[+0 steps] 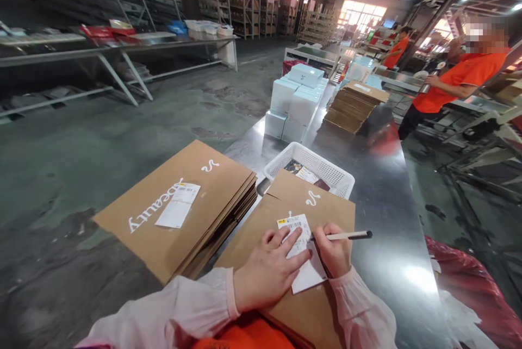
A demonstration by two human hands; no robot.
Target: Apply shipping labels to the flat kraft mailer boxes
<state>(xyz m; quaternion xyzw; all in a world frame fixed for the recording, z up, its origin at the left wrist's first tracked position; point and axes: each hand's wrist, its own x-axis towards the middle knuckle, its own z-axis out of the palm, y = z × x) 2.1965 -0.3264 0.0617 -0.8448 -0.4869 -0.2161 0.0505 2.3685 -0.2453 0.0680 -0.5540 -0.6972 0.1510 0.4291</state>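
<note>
Left hand (pixel 269 267) spread flat, fingers splayed over the white shipping label (pixel 308 279), lower centre of the frame, on a flattened cardboard carton (pixel 248 240). Right hand (pixel 335 251) pinches the pen (pixel 346 235), tip down beside those fingers, dark end pointing right! Whether ink is flowing, I can't tell; the fingers hide the spot.

Here's the danger: let that left palm lift or slide and the label could skew under the pen, blurring a stroke; press too hard and the point might pierce the paper. Beyond, the carton's far edge overlaps the white plastic basket (pixel 348 178), so a shove forward could nudge it. And lower left, the labelled carton stack (pixel 163 251) seems to overhang the worktop (pixel 379 186); an elbow knock might tip it.
</note>
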